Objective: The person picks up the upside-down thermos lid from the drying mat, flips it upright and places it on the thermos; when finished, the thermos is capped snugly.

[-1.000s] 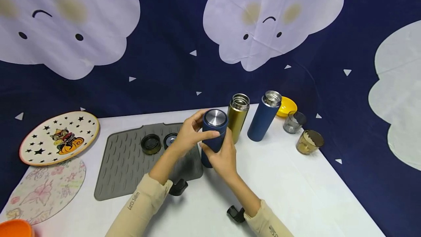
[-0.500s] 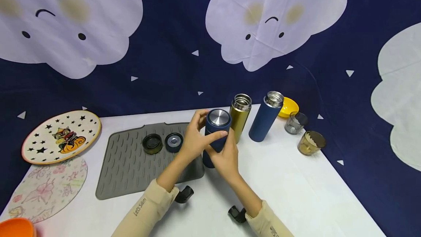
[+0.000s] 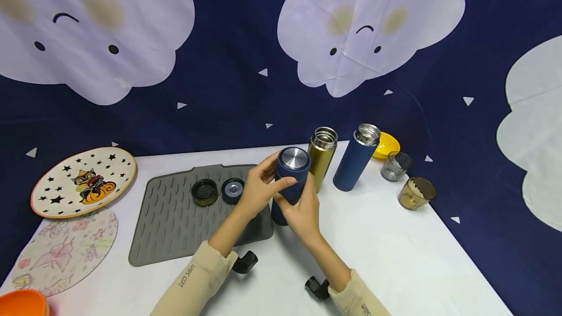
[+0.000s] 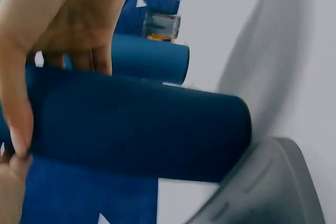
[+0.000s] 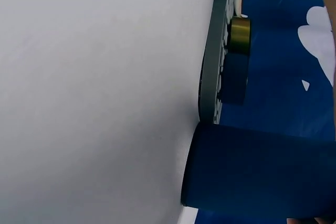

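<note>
Dark blue cloth (image 3: 228, 77) printed with pale clouds (image 3: 371, 30) forms the background behind a white bench (image 3: 377, 252). One capped blue bottle (image 3: 295, 190) stands upright at the middle of the bench, just beside the right edge of a grey mat (image 3: 175, 228). Left hand (image 3: 256, 189): curled around the upper part of this bottle, thumb across the front. Right hand (image 3: 305, 211): gripping the bottle lower down, from the right. Two loose caps lie side by side on the mat: a gold cap (image 3: 204, 192) on the left and a blue cap (image 3: 232, 190) on the right. Uncapped units, far right of the hands: a gold bottle (image 3: 322, 160), then a second blue bottle (image 3: 355, 162). Farther right are a yellow bowl (image 3: 387, 145), a grey glass (image 3: 395, 166) and, nearer, an amber glass (image 3: 416, 193). Left side: a star-patterned plate (image 3: 83, 183), far; a round placemat (image 3: 66, 252), nearer; an orange bowl (image 3: 24, 303), nearest.
</note>
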Action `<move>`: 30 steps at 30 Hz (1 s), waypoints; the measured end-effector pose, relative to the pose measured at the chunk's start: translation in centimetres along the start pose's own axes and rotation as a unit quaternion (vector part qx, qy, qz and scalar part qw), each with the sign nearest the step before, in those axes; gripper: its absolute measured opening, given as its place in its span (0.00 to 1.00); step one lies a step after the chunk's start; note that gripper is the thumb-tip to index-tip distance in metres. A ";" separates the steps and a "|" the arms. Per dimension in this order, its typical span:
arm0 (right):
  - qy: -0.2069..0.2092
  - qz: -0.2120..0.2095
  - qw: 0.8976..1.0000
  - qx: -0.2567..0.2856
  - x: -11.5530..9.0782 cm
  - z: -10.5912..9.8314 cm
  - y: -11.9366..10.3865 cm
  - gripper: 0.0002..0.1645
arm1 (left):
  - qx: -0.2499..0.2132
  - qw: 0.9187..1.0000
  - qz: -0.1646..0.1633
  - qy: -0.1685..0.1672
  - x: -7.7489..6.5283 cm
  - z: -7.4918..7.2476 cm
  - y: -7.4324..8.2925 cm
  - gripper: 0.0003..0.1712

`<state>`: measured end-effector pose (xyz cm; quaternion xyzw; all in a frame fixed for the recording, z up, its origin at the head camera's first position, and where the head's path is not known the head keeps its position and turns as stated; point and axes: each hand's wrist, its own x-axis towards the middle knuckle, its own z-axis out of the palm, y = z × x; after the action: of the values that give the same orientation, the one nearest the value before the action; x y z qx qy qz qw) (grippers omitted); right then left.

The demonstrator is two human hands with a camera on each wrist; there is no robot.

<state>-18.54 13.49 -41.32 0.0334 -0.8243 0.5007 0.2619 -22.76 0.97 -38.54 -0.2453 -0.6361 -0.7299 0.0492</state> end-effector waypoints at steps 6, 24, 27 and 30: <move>0.000 0.008 1.000 -0.001 -0.2 0.0 -0.1 0.47 | -0.103 0.994 -0.019 -0.008 -0.4 -1.4 -0.5 0.38; -0.003 -0.009 1.000 0.003 0.1 0.4 0.0 0.46 | -0.103 0.994 0.004 0.044 -0.2 -0.6 -0.1 0.36; -0.001 -0.017 1.000 -0.005 -0.1 0.4 0.0 0.47 | -0.057 0.998 0.014 0.037 -0.4 -0.2 0.4 0.35; -0.004 -0.030 1.000 -0.008 -0.3 0.2 0.1 0.42 | 0.078 0.995 0.033 0.058 -0.3 1.6 1.4 0.43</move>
<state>-18.39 13.24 -41.60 0.0578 -0.8279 0.4863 0.2735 -21.52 2.22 -37.31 -0.2193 -0.6784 -0.6892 0.1290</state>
